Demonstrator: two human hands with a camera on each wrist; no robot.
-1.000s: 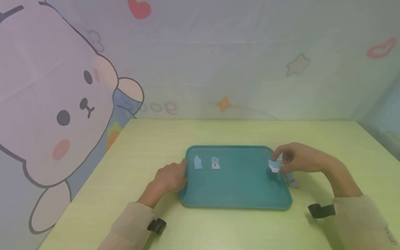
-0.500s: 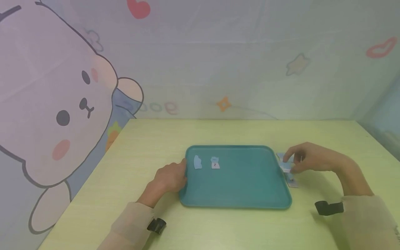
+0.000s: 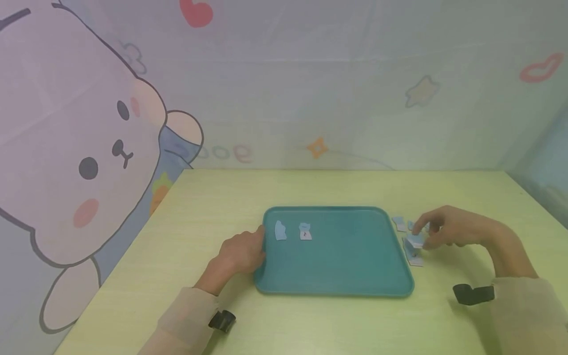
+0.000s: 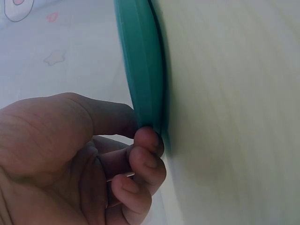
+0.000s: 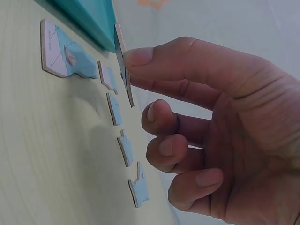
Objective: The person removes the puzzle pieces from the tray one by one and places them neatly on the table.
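Your right grip (image 3: 463,228) pinches a jigsaw piece (image 3: 414,240) at right of the head view, just beside the teal tray (image 3: 341,264), so hold it lightly above the loose pieces (image 3: 399,224), while your left grip (image 3: 241,252), grasping the tray's left rim, should not tilt the tray.

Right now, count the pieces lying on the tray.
2, both on the far half of the tray: a blue piece near its left end, and a blue-and-white piece to the right of that. The left hand covers a little rim; no others show.
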